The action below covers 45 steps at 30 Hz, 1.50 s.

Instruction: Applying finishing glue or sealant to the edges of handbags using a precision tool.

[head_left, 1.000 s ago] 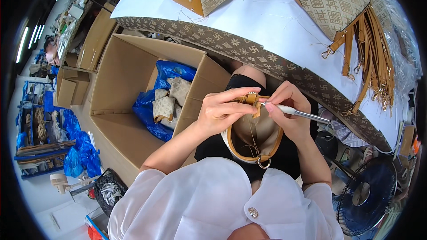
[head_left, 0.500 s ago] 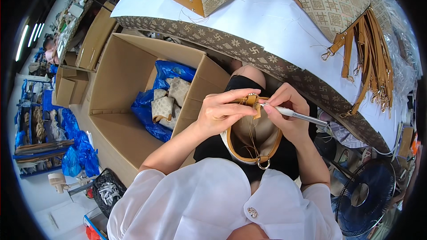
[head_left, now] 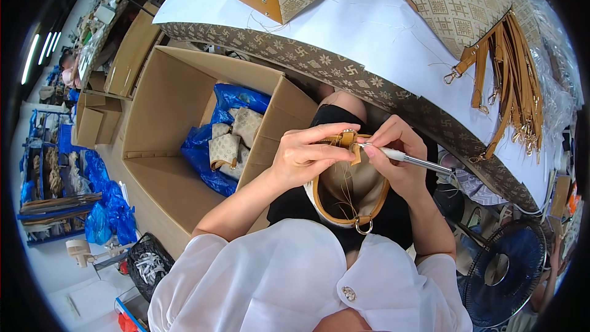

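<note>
Bag (head_left: pixel 364 179) practically unmoved; left hand (head_left: pixel 301 155) still pinching rim (head_left: pixel 348 138), right hand (head_left: pixel 401 177) gripping tool (head_left: pixel 410 158).

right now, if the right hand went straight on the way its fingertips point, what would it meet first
Likely the tan tab held by the left hand, just ahead of the right hand, though depth there is unclear.

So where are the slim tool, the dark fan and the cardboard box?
Slim tool (head_left: pixel 419 161): head view, on its silver shaft.
Dark fan (head_left: pixel 496 269): head view, on its centre hub.
Cardboard box (head_left: pixel 172 107): head view, on its inner wall.
</note>
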Each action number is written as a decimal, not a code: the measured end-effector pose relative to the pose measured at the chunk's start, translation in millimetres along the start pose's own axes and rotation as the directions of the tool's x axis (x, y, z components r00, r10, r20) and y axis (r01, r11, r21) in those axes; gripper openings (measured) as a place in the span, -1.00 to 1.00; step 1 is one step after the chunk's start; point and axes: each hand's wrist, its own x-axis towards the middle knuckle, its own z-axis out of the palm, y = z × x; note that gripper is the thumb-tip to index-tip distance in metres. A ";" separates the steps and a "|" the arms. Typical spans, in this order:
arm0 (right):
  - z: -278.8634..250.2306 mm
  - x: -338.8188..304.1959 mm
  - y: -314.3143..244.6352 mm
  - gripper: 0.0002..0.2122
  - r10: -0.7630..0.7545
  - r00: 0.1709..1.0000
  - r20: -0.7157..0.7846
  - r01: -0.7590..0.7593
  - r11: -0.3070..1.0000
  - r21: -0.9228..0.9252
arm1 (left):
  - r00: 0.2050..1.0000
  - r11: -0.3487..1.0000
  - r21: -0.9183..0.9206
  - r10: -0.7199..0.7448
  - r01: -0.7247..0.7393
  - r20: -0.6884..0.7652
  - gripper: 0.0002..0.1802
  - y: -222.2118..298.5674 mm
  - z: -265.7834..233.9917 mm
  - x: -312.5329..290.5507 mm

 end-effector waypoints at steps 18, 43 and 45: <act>-4.7 -11.4 15.2 -0.78 -0.419 0.892 0.169 0.449 0.866 -0.222 | 0.997 0.995 0.077 -0.067 0.070 -0.041 -0.72 0.2 -47.1 -2.6; 13.6 -30.1 33.6 -0.90 -0.648 0.759 0.063 0.591 0.646 -0.483 | 0.927 0.736 0.652 -0.095 -0.180 0.363 -0.73 32.8 -18.2 5.9; 10.5 -32.4 25.1 -0.90 -0.629 0.776 0.048 0.567 0.662 -0.490 | 0.902 0.773 0.615 -0.142 -0.156 0.408 -0.73 45.0 -16.3 13.2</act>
